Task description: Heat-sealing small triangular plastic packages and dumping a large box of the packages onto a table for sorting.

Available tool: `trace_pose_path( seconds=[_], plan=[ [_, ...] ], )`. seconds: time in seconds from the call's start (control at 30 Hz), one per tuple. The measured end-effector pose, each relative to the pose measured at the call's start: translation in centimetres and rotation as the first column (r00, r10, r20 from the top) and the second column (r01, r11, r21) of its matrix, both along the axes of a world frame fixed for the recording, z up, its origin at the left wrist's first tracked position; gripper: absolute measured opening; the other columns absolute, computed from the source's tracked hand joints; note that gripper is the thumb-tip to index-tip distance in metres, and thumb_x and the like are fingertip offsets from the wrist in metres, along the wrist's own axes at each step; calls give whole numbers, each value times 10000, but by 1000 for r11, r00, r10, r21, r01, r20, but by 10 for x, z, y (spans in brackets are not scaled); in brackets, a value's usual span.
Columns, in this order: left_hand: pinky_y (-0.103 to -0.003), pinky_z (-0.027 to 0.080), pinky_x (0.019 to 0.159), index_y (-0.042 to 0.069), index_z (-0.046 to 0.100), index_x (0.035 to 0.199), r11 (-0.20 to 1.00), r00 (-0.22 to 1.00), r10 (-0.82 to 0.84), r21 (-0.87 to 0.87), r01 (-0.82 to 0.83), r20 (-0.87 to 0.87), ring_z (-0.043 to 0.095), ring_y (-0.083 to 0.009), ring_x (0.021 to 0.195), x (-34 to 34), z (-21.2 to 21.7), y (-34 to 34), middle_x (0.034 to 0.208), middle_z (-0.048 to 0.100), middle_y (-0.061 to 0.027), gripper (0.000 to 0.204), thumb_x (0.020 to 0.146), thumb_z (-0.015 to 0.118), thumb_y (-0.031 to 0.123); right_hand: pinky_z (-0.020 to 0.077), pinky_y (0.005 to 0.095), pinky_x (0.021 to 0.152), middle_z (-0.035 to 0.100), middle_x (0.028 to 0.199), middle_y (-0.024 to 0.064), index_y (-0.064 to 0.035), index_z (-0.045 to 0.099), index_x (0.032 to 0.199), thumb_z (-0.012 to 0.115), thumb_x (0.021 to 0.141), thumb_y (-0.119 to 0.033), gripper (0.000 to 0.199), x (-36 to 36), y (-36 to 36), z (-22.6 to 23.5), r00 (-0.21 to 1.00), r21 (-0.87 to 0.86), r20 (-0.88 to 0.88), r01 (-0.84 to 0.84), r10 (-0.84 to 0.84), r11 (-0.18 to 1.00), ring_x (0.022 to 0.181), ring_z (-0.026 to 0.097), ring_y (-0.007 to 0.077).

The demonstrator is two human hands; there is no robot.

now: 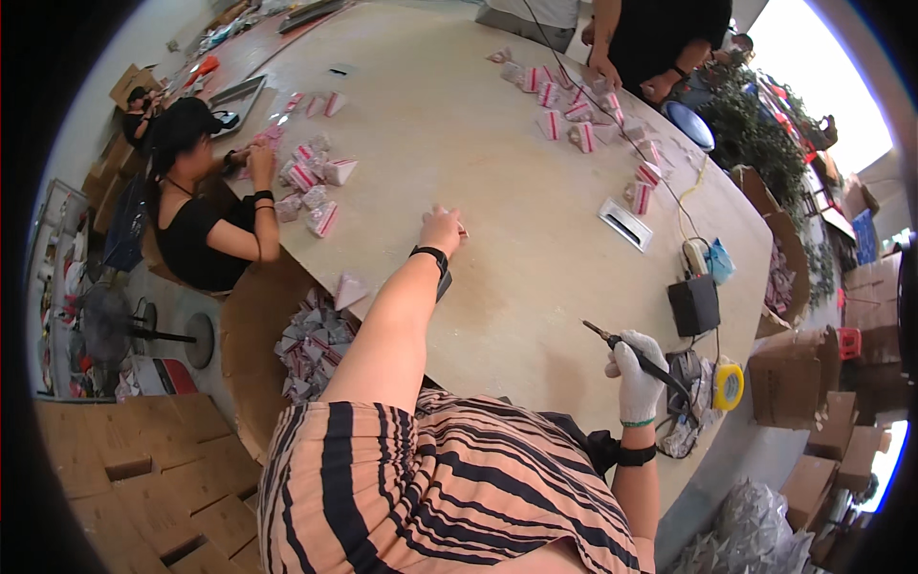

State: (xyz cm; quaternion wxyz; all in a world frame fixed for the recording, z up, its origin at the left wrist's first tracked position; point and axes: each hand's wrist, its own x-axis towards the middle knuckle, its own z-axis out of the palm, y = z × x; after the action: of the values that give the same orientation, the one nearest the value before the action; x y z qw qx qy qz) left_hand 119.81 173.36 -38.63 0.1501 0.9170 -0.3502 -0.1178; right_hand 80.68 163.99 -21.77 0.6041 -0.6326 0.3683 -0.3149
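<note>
I have one pen-like tool [608, 338] over the near right part of the tabletop [535, 258], its long axis slanting, with the metal tip aimed forward and to my left and the dark handle running back to my right. My right grip [639, 378], in a white glove, is closed around that handle. My left grip [442, 230] is bare and reaches out over the middle of the tabletop, its fingers partly curled; I cannot tell whether they pinch anything. I wear one black band on each wrist. Just beyond the tool, to my right, are one black box [693, 306] and one yellow roll of tape [729, 386], with a dark bundle [681, 421] between my glove and the roll. Farther along that side lie one crumpled blue bag [719, 260] and one silver-framed panel [625, 225], set at a slant. One three-cornered packet [350, 290] sits at the near left edge, above a carton [251, 330] holding many more, too jumbled to count. Beyond it, a left group of packets [325, 219] numbers about ten, partly overlapping, before one seated co-worker [212, 206]. The far right group of packets [580, 137] has over a dozen, with a standing person [669, 38] in black reaching in.
</note>
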Motion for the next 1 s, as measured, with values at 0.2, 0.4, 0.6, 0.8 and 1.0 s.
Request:
trace_pose_path(
  seconds=[0.2, 0.4, 0.6, 0.8, 1.0],
  plan=[
    [-390, 562, 783, 106, 548, 1155, 818, 283, -268, -373, -438, -921, 661, -220, 901, -66, 64, -12, 1087, 631, -109, 339, 860, 668, 220, 493, 241, 540, 637, 737, 86, 30, 602, 992, 633, 832, -45, 179, 9, 2, 12, 994, -55, 99, 42, -36, 998, 567, 602, 124],
    [-381, 567, 816, 90, 513, 1221, 778, -143, -563, -463, -425, -814, 654, -240, 954, -122, 103, -3, 1109, 616, -118, 330, 911, 602, 164, 499, 239, 549, 643, 758, 89, 35, 610, 988, 633, 819, -20, 179, 18, 11, 35, 984, -48, 176, 22, -14, 999, 596, 614, 126],
    [-375, 551, 856, 85, 515, 1229, 742, -140, -643, -567, -358, -753, 630, -233, 1015, -141, 114, 6, 1153, 600, -113, 342, 902, 607, 121, 488, 227, 549, 646, 770, 70, 28, 617, 981, 652, 814, -33, 182, 10, 15, 39, 989, -99, 148, 0, 14, 995, 592, 594, 99],
    [-364, 547, 857, 80, 535, 1212, 728, -103, -661, -603, -326, -743, 631, -228, 1005, -150, 126, 10, 1151, 602, -116, 349, 876, 629, 88, 478, 223, 540, 645, 760, 59, 15, 622, 974, 662, 819, -54, 174, -1, 19, 40, 993, -139, 111, -26, 41, 990, 588, 584, 87],
    [-362, 546, 855, 71, 537, 1204, 725, -43, -666, -633, -271, -744, 634, -227, 997, -152, 132, 13, 1154, 607, -121, 348, 869, 630, 82, 475, 226, 535, 643, 737, 55, 10, 623, 962, 675, 819, -72, 173, -5, 20, 39, 991, -151, 118, -37, 55, 988, 585, 582, 83]
  ],
)
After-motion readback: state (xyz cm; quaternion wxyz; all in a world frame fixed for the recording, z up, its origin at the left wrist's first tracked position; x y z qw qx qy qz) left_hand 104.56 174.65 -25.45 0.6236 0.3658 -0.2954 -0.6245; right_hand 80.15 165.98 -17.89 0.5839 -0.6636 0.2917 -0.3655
